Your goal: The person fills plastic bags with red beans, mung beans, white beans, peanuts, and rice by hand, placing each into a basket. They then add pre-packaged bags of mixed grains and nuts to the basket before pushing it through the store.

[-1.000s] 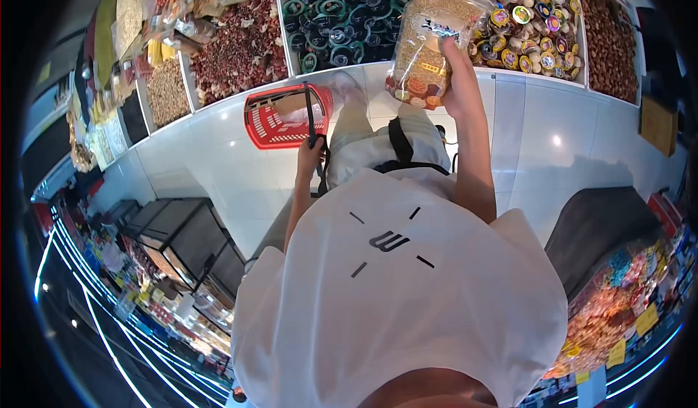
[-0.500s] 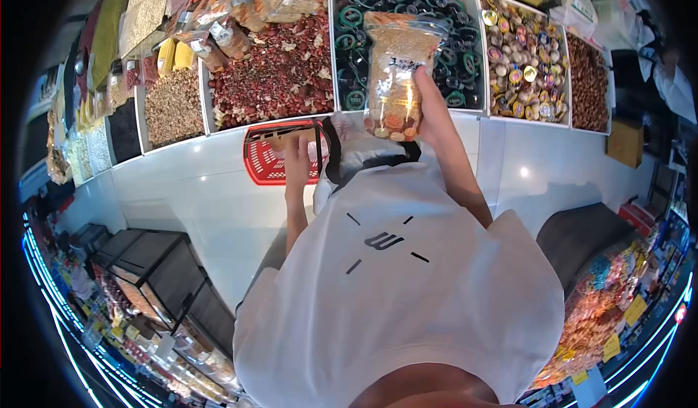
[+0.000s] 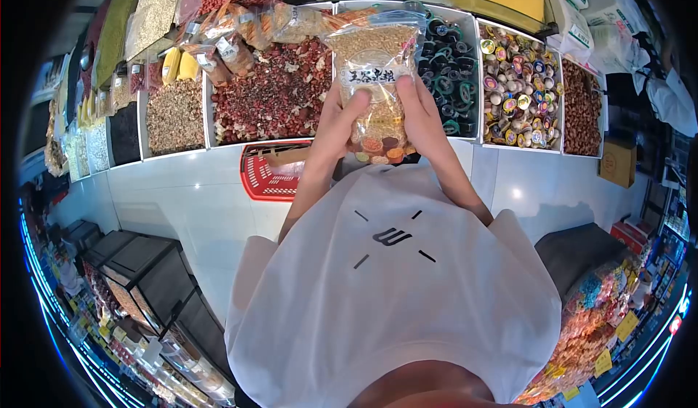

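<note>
A clear bag of grain [image 3: 378, 52] with a printed label is held upright in front of the chest. My left hand [image 3: 340, 121] grips its left side, the thumb over the front. On the right edge, my right hand [image 3: 422, 114] has its thumb on the front near the label. The fingers behind the bag are hidden. Behind the bag lie a bin of dark, green-rimmed packs [image 3: 451, 81] and a bin of reddish dried pieces [image 3: 273, 88]. A red basket [image 3: 267, 186] is below and left, partly covered by the left forearm.
To the right are a bin of small round cups [image 3: 520, 92], a bin of brown nuts [image 3: 582, 110] and a cardboard box [image 3: 618, 162]. Small filled bags [image 3: 234, 53] lie on the left bins. Dark display cases [image 3: 145, 263] stand lower left, colourful wrapped sweets [image 3: 589, 306] lower right.
My left hand has risen from over the basket and taken hold of the bag's left side. The bag has moved closer and turned its label to face me. The right hand still holds it.
</note>
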`<state>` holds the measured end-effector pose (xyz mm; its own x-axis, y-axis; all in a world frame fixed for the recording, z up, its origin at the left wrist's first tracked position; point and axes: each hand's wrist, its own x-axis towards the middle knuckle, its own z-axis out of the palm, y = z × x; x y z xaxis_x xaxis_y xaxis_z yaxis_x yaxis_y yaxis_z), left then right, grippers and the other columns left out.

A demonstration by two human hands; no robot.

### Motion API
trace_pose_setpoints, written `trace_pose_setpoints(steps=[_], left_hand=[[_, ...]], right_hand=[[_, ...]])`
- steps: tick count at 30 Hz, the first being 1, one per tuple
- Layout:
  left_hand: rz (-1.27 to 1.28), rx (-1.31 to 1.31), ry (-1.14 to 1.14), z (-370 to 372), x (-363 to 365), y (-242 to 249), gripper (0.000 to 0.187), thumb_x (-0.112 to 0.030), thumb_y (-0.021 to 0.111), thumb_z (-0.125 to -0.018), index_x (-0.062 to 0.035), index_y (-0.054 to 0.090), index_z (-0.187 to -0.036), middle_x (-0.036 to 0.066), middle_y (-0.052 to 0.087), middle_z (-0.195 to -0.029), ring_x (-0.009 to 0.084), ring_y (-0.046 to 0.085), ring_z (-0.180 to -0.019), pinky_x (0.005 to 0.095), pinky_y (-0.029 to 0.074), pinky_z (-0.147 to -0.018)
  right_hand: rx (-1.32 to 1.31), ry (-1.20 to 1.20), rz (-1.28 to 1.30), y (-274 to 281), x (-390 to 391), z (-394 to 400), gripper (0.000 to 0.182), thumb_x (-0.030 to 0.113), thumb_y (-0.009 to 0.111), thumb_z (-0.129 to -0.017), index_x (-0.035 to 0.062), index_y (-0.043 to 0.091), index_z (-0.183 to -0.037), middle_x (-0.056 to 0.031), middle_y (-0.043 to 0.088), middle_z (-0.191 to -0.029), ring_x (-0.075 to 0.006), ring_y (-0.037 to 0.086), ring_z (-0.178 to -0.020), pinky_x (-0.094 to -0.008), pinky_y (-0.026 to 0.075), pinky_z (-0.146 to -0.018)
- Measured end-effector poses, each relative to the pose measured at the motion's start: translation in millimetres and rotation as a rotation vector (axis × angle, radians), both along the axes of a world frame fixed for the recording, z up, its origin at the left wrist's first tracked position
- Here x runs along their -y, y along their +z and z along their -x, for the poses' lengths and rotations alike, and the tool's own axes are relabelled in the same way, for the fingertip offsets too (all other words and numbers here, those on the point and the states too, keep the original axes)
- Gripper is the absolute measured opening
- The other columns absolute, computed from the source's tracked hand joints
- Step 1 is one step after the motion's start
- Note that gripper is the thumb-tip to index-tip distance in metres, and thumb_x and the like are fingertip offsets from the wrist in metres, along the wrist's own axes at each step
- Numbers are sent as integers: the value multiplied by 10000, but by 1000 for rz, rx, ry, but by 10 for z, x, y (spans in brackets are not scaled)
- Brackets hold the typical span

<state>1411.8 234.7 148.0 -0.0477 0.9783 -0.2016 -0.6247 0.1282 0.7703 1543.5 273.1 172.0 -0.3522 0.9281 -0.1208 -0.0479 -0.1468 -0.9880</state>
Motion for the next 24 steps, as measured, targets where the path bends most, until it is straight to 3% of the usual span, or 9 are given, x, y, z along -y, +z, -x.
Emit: trace_pose_setpoints(steps=[13,17,22,23,24], left_hand=[[-26,145,-20,-235,-353,157,533,-246,469,-896,-42,232,-1326,128,419,-1256,219,461,-1127,362,425,-911],[53,134,-15,-242,-450,178,522,-251,462,-899,-41,238,-1321,125,432,-1242,215,474,-1112,357,430,-903],[177,186,-57,-136,-604,179,457,-287,435,-911,-29,322,-1270,140,494,-1159,219,549,-1003,336,470,-837],[138,27,24,-151,-608,243,453,-313,423,-914,-11,347,-1244,150,510,-1135,227,573,-955,319,484,-789],[138,31,20,-172,-613,366,453,-313,423,-914,-11,347,-1244,150,510,-1135,227,573,-955,319,484,-789]], right_hand=[[-62,41,-46,42,-502,-261,463,378,356,-939,-32,491,-1104,-82,573,-971,-121,496,-881,-259,385,-817],[-11,36,-60,-29,-598,-286,461,368,356,-939,-45,480,-1102,-117,586,-970,-149,529,-901,-279,401,-806],[172,162,-103,114,-528,-436,508,272,459,-904,-45,313,-1273,-215,570,-1037,-266,548,-1003,-333,422,-817],[80,152,-67,68,-493,-435,622,222,528,-867,-34,208,-1335,-211,515,-1131,-247,523,-1021,-325,417,-845],[84,149,-66,127,-480,-431,622,222,528,-867,-34,208,-1335,-211,515,-1131,-247,523,-1021,-325,417,-845]])
